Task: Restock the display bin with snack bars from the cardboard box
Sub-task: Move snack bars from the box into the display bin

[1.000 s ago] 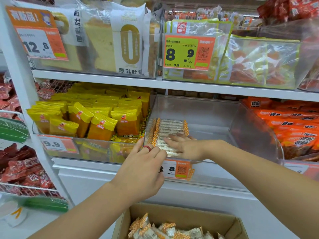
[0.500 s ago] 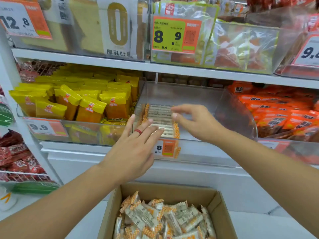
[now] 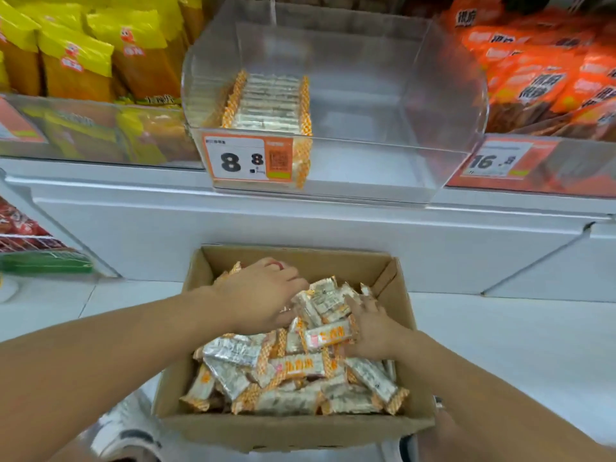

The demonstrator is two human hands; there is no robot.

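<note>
Hands both down in cardboard box (image 3: 293,428), which sits on floor in front of shelf unit, flaps open. Box approx. full of loose snack bars (image 3: 293,368), silver wrappers w/ orange crimped ends, jumbled at all angles.

Left hand (image 3: 263,295): palm down over far-left part of the pile, fingers curled in toward the bars at centre; red ring visible on one finger. Fingertips hidden under the hand, so can't tell whether it actually grips a bar or just rests on them.

Right hand (image 3: 373,325): on right side of pile, fingers spread and fairly straight, pressing against side of a small bunch of bars between the two hands. Not clearly wrapped round anything.

Display bin (image 3: 443,105): clear plastic, on shelf above and behind box. One neat row of bars (image 3: 270,101) stacked flat against its left wall, orange ends lined up; remainder of bin floor bare. Price tag (image 3: 248,158) on bin front, lower left, reads 8.8 w/ orange QR panel.

Neighbours on same shelf: yellow snack packs (image 3: 83,51) in bin to left, orange snack packs (image 3: 540,78) in bin to right, second price tag (image 3: 500,160) below those reading 16.5 (blurred). Red packs (image 3: 23,231) on lower rack at far left edge. White shelf front (image 3: 300,228) between bin and box. Sneaker (image 3: 126,435) partly visible at bottom left beside box.
</note>
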